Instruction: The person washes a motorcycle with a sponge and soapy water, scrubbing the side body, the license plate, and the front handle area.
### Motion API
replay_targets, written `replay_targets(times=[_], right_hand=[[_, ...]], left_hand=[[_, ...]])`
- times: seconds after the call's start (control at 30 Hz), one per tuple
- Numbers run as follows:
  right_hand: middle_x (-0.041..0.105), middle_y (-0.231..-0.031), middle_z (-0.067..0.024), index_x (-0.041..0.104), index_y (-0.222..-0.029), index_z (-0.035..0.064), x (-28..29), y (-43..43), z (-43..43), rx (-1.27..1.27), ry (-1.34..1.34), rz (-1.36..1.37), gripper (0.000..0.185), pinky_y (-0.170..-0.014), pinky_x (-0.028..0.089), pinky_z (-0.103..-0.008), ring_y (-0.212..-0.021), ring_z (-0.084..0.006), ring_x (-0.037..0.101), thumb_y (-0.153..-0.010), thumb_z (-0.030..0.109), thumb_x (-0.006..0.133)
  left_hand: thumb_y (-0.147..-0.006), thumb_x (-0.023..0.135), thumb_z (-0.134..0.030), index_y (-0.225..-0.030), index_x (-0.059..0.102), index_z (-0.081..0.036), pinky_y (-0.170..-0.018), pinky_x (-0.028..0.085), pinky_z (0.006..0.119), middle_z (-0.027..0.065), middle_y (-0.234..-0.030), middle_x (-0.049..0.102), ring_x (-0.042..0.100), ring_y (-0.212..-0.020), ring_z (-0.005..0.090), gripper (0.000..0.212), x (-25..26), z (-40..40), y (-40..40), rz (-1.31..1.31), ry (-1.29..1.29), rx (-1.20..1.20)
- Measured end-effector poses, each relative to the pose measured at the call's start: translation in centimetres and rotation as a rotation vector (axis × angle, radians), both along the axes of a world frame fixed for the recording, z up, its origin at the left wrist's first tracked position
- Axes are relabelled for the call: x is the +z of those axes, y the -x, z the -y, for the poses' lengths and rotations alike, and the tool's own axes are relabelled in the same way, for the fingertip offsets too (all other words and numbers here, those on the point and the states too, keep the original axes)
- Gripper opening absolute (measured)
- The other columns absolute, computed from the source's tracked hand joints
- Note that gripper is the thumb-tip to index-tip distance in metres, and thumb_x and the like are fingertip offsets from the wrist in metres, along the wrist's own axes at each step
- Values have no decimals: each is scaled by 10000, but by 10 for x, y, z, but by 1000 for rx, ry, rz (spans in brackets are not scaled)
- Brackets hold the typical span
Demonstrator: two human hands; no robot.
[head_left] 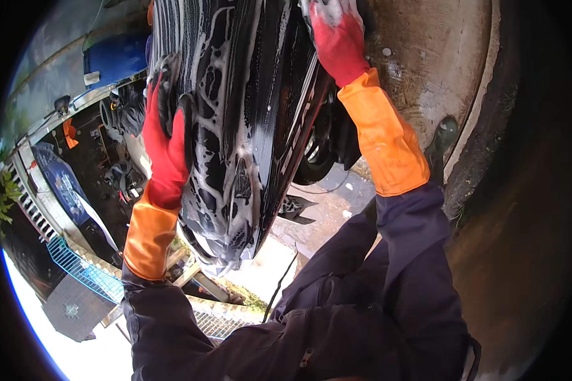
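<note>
A black vehicle body (214, 133) with red trim and white lettering along its right side stretches away before me, streaked with soap foam. My left hand (166, 128), in a red glove with dark coated palm and an orange cuff, rests against its left flank, thumb apart from the fingers. Nothing shows in its grasp. At the top edge of the picture, my right hand (338, 40) is by the body's right side, in a matching glove. White foam covers its fingers, which are partly cut off by the frame, so whether it holds something cannot be seen.
A black wheel (314, 159) sits under the body's right side, near a thin cable (324, 190) on wet ground. Right of it runs a concrete strip (429, 62) with a raised edge. Left are a blue panel (117, 59), scattered clutter and a blue wire rack (83, 269).
</note>
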State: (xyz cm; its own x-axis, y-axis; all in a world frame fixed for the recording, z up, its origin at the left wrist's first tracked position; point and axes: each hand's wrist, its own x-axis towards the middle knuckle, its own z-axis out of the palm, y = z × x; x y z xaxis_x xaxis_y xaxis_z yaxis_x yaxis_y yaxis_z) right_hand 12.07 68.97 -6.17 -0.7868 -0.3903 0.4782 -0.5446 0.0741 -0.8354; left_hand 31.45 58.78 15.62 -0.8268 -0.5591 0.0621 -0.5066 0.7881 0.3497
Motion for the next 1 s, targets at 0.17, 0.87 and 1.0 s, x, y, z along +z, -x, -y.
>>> replay_targets(times=[0.17, 0.87, 1.0], right_hand=[[382, -1372, -295, 421, -1360, 179, 65, -275, -99, 50, 232, 486, 449, -985, 421, -561, -1213, -495, 441, -981, 417, 460], [305, -1463, -353, 326, -1421, 19, 81, -265, -109, -27, 370, 814, 662, -1061, 320, -639, -1322, -538, 369, -963, 490, 413], [392, -1389, -338, 472, -1271, 2, 12, -163, -48, -143, 461, 633, 488, -1043, 352, -588, -1293, -536, 387, -958, 377, 483]], left_hand=[[-982, 523, -137, -1422, 406, 96, -1160, 257, 382, 230, -1468, 447, 392, -1391, 288, 512, -17, 6, -22, -209, -211, 21], [-920, 610, -177, -1437, 435, -9, -1090, 382, 490, 310, -1454, 410, 475, -1307, 452, 571, -3, 33, -40, 164, 573, -560], [-916, 614, -187, -1451, 410, -13, -1090, 384, 497, 310, -1464, 399, 466, -1315, 457, 598, -5, 45, -36, 181, 564, -512]])
